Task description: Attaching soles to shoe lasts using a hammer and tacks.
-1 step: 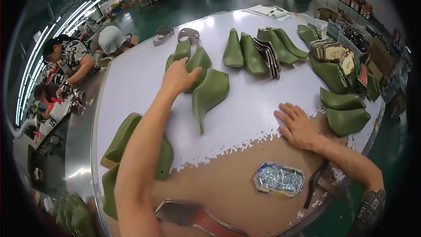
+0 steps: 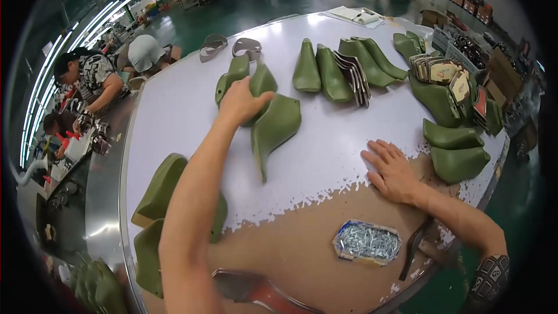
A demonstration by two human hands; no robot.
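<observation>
My left hand [image 2: 244, 103] reaches over a cluster of green shoe lasts, thumb spread to the right. Its fingers lie against the middle last [image 2: 264, 78] and are partly hidden. Beside it are another green last [image 2: 235, 71] on the left and a tilted last [image 2: 279, 117] with its narrow end toward me. My right hand [image 2: 393, 170] rests flat on the table, holding nothing, its fingers stretched out. In front of it sits a small tray of metal nails [image 2: 367, 242], with a dark curved tool [image 2: 414, 249] to its right.
More lasts [image 2: 307, 70] stand at the back with upright insole boards [image 2: 352, 75]. Others lie right [image 2: 459, 161] and left [image 2: 163, 186]. A red-and-dark curved piece [image 2: 256, 288] lies near. Grey straps [image 2: 214, 47] are far left. A co-worker [image 2: 93, 75] sits beyond the table's left edge.
My left hand has shifted slightly right and toward me over the lasts. The view has moved a little; my right hand stays flat on the table.
</observation>
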